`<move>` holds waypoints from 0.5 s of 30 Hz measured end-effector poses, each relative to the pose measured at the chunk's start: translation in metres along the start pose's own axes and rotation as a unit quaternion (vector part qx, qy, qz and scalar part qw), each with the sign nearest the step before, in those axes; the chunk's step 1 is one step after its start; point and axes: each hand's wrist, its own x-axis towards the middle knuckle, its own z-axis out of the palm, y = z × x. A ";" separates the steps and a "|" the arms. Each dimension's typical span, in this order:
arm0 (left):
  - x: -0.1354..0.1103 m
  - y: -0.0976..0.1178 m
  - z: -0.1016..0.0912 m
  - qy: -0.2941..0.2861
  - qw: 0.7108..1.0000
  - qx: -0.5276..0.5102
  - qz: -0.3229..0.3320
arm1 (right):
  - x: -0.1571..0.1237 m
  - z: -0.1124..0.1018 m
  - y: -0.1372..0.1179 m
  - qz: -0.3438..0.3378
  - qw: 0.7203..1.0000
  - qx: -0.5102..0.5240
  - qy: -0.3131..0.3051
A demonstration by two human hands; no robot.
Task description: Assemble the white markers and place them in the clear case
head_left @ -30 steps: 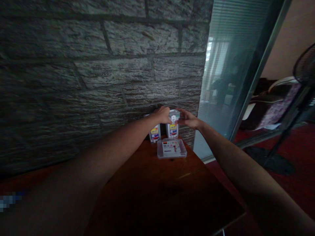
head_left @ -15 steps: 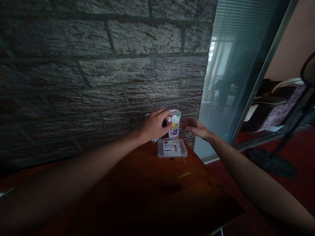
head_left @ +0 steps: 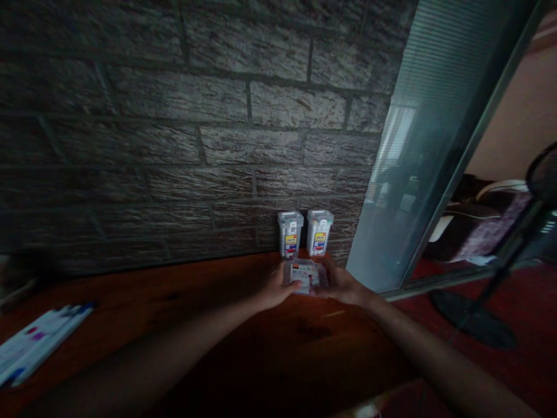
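Observation:
A flat clear plastic case point(head_left: 303, 273) with a printed label sits between my two hands at the far part of the wooden table. My left hand point(head_left: 278, 288) grips its left side, thumb over the front. Around the right side my right hand point(head_left: 342, 283) is closed. Just behind the case stand two upright clear plastic boxes of markers, the left marker box point(head_left: 290, 235) and the right marker box point(head_left: 319, 233), both lidded, with yellow and blue labels. Whether the case is lifted or resting on the table I cannot tell.
The brown wooden table point(head_left: 183, 290) meets a grey stone wall point(head_left: 226, 139). Several markers in a white pack point(head_left: 43, 339) lie at the left. Beyond the table's right edge are a glass panel point(head_left: 413, 145) and a black standing fan point(head_left: 491, 290).
My left hand has left the upright marker boxes and come down to the flat case. My right hand has also moved down onto it. The view has shifted left, bringing the white pack into sight.

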 end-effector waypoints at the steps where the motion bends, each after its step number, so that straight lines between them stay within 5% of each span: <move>1: -0.006 -0.001 -0.005 0.016 0.999 -0.020 -0.021 | -0.002 0.007 -0.008 -0.006 1.000 -0.009 -0.001; 5: -0.042 -0.007 -0.041 0.082 0.987 -0.093 -0.100 | -0.002 0.043 -0.049 -0.039 0.999 -0.031 -0.009; 9: -0.079 -0.012 -0.090 0.149 0.974 -0.129 -0.107 | 0.020 0.087 -0.092 -0.075 0.997 -0.024 -0.020; 12: -0.097 -0.017 -0.124 0.194 0.967 -0.140 -0.089 | 0.051 0.121 -0.117 -0.103 0.993 0.061 0.008; 15: -0.105 -0.021 -0.145 0.210 0.965 -0.137 -0.072 | 0.079 0.148 -0.131 -0.028 0.978 0.203 0.033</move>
